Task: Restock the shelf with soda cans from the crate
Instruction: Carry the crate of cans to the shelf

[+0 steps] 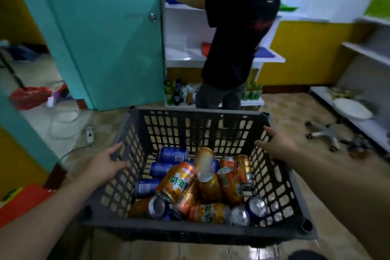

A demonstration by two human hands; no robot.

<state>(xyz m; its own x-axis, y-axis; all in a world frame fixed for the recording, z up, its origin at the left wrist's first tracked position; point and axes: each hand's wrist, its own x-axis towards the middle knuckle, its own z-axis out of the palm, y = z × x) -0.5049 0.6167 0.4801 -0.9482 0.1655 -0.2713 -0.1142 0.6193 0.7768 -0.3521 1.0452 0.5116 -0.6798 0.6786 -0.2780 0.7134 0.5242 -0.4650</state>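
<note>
Grey crate (190, 230) nearest, held at both sides: left hand (106, 161) clamped on the left wall, thumb inside and fingers outside; right hand (276, 146) clamped on the right wall near the far right corner. Soda cans (182, 180) lie jumbled on the crate bottom, orange ones heaped at the middle and toward the near edge, blue ones along the left wall and in the near right corner. Beyond the far wall, a person (238, 27) in a black shirt stands at the white shelf (185, 59), bottles (175, 93) on its lowest board, a teal door (101, 27) just left of it.
</note>
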